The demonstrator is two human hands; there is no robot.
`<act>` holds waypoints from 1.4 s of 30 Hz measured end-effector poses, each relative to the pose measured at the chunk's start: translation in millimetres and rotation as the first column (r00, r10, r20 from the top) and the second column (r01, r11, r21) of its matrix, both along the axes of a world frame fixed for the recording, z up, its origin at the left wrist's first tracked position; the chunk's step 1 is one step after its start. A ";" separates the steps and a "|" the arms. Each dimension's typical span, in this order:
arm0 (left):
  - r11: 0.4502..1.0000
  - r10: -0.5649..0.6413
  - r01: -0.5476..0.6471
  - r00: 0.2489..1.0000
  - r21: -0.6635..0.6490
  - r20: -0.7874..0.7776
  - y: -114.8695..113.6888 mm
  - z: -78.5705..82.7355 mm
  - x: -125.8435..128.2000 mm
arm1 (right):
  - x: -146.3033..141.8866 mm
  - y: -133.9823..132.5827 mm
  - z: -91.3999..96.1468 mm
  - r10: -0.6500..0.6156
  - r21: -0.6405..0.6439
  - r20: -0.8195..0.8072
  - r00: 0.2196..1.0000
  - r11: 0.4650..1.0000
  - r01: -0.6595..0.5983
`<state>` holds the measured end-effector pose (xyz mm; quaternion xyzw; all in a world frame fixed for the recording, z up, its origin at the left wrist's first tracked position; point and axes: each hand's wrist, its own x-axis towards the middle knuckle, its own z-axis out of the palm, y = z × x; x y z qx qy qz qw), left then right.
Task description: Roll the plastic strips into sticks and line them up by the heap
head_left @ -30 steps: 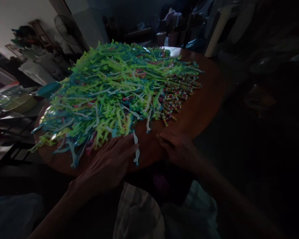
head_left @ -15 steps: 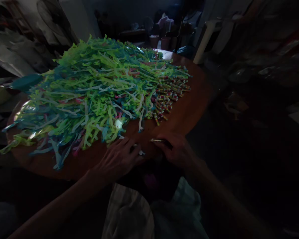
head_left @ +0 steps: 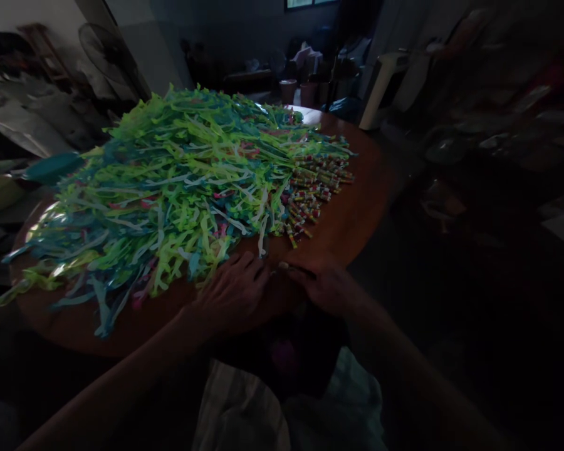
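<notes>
**Both hands at near edge of the streamer pile**

Landmark: the streamer pile [head_left: 178, 181], a big heap of green, blue and pale paper strips covering most of the round brown worktop [head_left: 357, 207].

Thing in hand: a small pale stick [head_left: 286, 268] lies on the worktop just in front of the pile's near edge, between the two hands. It touches the fingertips of the right hand [head_left: 326, 289]; the left hand's fingertips are just beside its left end.

Fingers: the left hand [head_left: 230, 294] lies palm down, fingers [head_left: 247, 263] stretched and a little spread, tips touching the pile's near fringe. Right-hand fingers are curled over the stick; the light is too dim to tell whether they pinch it or only rest on it.

At the pile's right side a bundle of striped stick ends [head_left: 310, 191] fans out, well apart from both hands.

Change from half a second ago: the left hand has slid forward, up to the pile's fringe; the white scrap seen at its fingertips no longer shows. The right hand stays at the same spot by the stick.
</notes>
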<state>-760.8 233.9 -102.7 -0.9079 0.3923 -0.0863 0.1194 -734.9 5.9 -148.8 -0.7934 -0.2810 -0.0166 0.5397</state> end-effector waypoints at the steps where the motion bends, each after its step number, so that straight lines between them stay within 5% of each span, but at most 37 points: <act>1: 1.000 0.014 -0.014 1.000 -0.025 0.000 -1.3 -0.4 0.3 | 2.9 -2.6 -2.2 0.030 0.049 -0.049 0.998 0.998 -0.027; 7: 0.949 0.105 -0.088 0.994 -0.302 0.041 -3.7 3.5 -5.7 | 5.3 -6.9 -8.2 0.237 0.458 -0.461 0.855 0.889 0.001; 16: 0.871 0.103 -0.106 0.994 -0.480 -0.032 -6.0 14.0 -15.2 | -2.9 9.3 -4.7 0.355 0.667 -0.523 0.775 0.736 0.113; 24: 0.926 0.174 -0.188 0.982 -0.326 -0.072 -2.3 20.1 -20.9 | -7.4 15.9 -11.9 0.348 0.633 -0.467 0.813 0.774 0.032; 30: 0.930 0.110 -0.118 0.993 -0.349 -0.044 2.2 16.7 -17.8 | -9.1 15.1 -7.1 0.242 0.509 -0.404 0.882 0.861 -0.003; 42: 0.942 0.106 -0.137 0.987 -0.307 -0.118 2.6 24.1 -19.7 | -12.2 17.2 -15.5 0.206 0.474 -0.379 0.902 0.881 -0.003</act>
